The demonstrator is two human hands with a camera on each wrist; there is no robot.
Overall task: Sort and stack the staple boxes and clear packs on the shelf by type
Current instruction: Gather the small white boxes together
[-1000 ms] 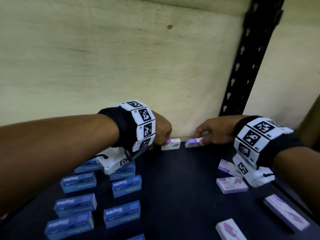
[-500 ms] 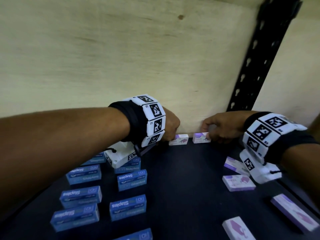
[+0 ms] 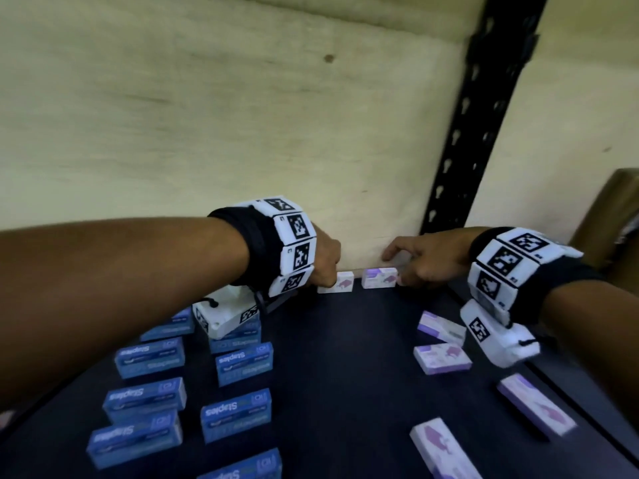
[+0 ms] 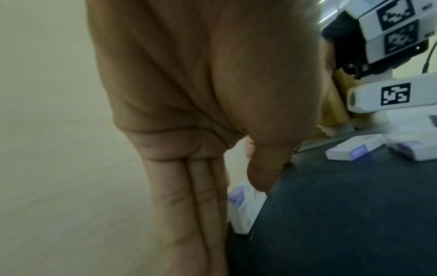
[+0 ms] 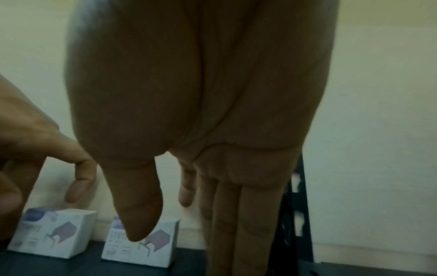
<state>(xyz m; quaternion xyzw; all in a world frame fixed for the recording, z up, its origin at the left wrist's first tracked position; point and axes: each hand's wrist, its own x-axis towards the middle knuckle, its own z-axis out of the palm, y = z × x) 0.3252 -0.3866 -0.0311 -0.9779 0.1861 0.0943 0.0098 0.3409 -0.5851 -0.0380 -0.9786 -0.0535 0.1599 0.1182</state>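
Two white-and-purple staple boxes stand on edge side by side against the back wall, the left box [image 3: 337, 282] [image 5: 54, 231] and the right box [image 3: 379, 278] [image 5: 141, 242]. My left hand [image 3: 323, 267] is at the left box [image 4: 246, 207], fingers straight down along the wall and thumb over the box. My right hand [image 3: 397, 267] hovers at the right box with straight, spread fingers and holds nothing. Several blue staple boxes [image 3: 243, 363] stand in rows at the left. More white-and-purple boxes [image 3: 442, 357] lie scattered at the right.
The dark shelf board [image 3: 345, 375] has bare room down its middle. A pale wooden back wall [image 3: 242, 133] closes off the rear. A black slotted upright [image 3: 484, 133] stands at the back right, with a brown carton [image 3: 615, 219] beyond it.
Both hands have stayed at the two boxes by the back wall. The right hand's fingers have loosened and its index finger has lifted above its box. My head view has shifted slightly.
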